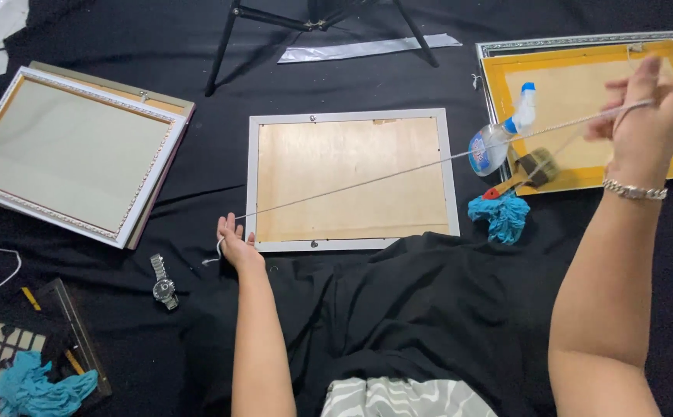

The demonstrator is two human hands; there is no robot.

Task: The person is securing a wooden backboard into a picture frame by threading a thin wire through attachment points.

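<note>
A picture frame (352, 181) lies face down on black cloth, its plywood back up and its border silver-grey. A thin white string (398, 171) runs taut and diagonally above it. My left hand (233, 241) rests at the frame's lower left corner and pins one end of the string, fingers partly spread. My right hand (645, 123) is raised at the upper right and pinches the other end of the string, a metal bracelet on its wrist.
A spray bottle (498, 139), a brush (533, 170) and a teal rag (500, 216) lie right of the frame. A yellow-backed frame (506, 85) sits far right, stacked white frames (70, 158) left. A wristwatch (163, 283) lies near my left arm. Tripod legs (224, 46) stand behind.
</note>
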